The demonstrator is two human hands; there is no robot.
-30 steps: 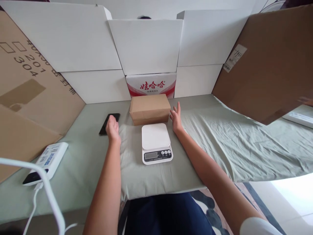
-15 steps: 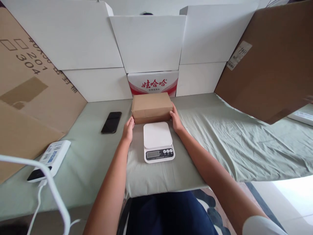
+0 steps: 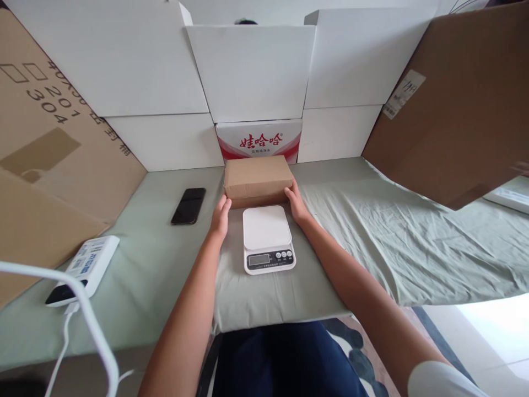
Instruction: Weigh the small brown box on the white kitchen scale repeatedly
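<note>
Both hands are at the brown cardboard box [image 3: 258, 179], one at each short end. The left hand [image 3: 220, 216] lies flat against the box's left end, fingers extended and together; the right hand [image 3: 295, 201] lies against the right end in the same manner. The grip is thus a two-handed clamp across the box's length, palms facing inward. Whether the box is lifted clear or rests on the green cloth [image 3: 372, 237] cannot be told.

The box lies directly between the hands, its long axis running left to right from one palm to the other. Neither hand is nearer; both are in contact.

Just on the near side of the grip, between the forearms, sits a white kitchen scale [image 3: 267, 238], platform bare, display toward the person. Behind the box stands a red-and-white printed carton [image 3: 259, 140]. Outboard of the left hand lies a black phone [image 3: 189, 205], well apart; further toward the person is a white power bank [image 3: 85, 268] with a cable.
</note>
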